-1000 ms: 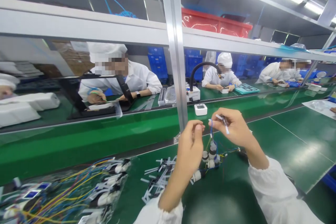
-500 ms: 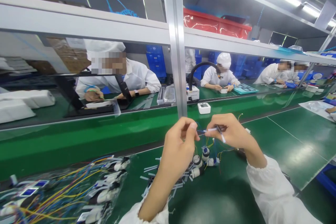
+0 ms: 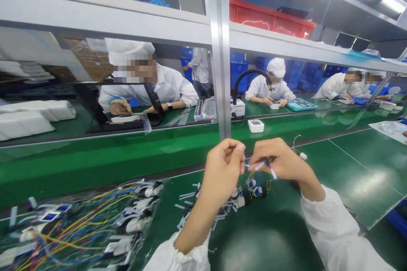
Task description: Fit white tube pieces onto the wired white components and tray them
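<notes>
My left hand (image 3: 225,170) is closed in a pinch on thin blue wire (image 3: 246,161), whose ends are mostly hidden by the fingers. Close beside it, my right hand (image 3: 281,159) grips a small dark piece with white strips (image 3: 272,172) sticking out below the fingers. What exactly that piece is cannot be made out. Beneath both hands, small white-and-black cylindrical parts (image 3: 243,200) with yellow and blue wires lie on the green work surface (image 3: 263,237). Loose white strips (image 3: 219,220) are scattered by my left forearm.
Wired parts (image 3: 127,220) lie on clear plastic at the left. A white box-shaped device (image 3: 256,125) stands beyond my hands, near a metal post (image 3: 220,51). Another wired part (image 3: 303,156) lies right of my right hand. Co-workers in white (image 3: 171,80) sit across the bench.
The view has shifted slightly. My hands have drawn closer together, and less of the blue wire shows between them. The strips in my right hand hang a little lower.
</notes>
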Demonstrator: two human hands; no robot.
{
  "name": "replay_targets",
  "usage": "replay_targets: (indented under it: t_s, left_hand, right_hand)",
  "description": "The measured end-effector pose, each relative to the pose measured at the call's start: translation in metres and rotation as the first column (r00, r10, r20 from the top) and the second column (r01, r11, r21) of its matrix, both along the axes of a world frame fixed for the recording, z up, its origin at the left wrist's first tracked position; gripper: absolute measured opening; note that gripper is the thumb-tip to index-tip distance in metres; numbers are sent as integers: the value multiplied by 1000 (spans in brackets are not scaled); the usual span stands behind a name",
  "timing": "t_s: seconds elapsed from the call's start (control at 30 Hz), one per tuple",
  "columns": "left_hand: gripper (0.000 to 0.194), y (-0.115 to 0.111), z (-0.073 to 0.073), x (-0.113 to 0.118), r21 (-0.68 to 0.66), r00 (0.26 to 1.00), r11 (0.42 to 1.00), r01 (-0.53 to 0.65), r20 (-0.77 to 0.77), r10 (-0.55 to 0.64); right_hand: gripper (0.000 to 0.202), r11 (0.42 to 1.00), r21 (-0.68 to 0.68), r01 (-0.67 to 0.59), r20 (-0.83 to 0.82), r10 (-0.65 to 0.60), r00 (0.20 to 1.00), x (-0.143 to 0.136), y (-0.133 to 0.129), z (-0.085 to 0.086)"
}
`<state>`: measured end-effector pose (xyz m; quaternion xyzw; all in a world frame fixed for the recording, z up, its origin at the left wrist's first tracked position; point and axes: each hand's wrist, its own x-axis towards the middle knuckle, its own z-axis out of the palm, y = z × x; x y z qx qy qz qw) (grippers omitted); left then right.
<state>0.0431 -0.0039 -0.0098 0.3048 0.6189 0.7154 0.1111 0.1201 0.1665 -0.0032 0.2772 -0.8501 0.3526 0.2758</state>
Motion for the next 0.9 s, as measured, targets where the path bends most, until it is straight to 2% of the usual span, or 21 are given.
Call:
replay_targets:
  t_s: [0.2, 0.3, 0.43, 0.63, 0.77, 0.9]
  left_hand:
    - [28, -1, 3, -8, 160, 964, 987, 33, 257, -74]
    - [38, -6, 7, -11, 190, 938, 981, 36, 332, -99]
    - [41, -9, 9, -13, 145, 950, 987, 71, 292, -111]
    - [33, -4, 0, -12, 10, 966, 982, 189, 176, -188]
    - [31, 7, -12, -10, -78, 962, 966, 247, 141, -235]
    - [31, 26, -31, -4, -93, 935, 940, 328, 169, -310]
  right_hand:
    - [18, 993, -73, 89, -101, -96, 990, -2, 0, 3]
    - [15, 987, -93, 134, -157, -148, 977, -2, 1, 5]
    - [10, 973, -180, 146, -225, -185, 957, -1, 0, 7]
    - [12, 929, -315, 195, -296, -292, 910, 2, -4, 10]
    - [19, 857, -433, 279, -295, -427, 855, 10, -5, 15]
    - [21, 860, -394, 325, -241, -438, 866, 21, -3, 20]
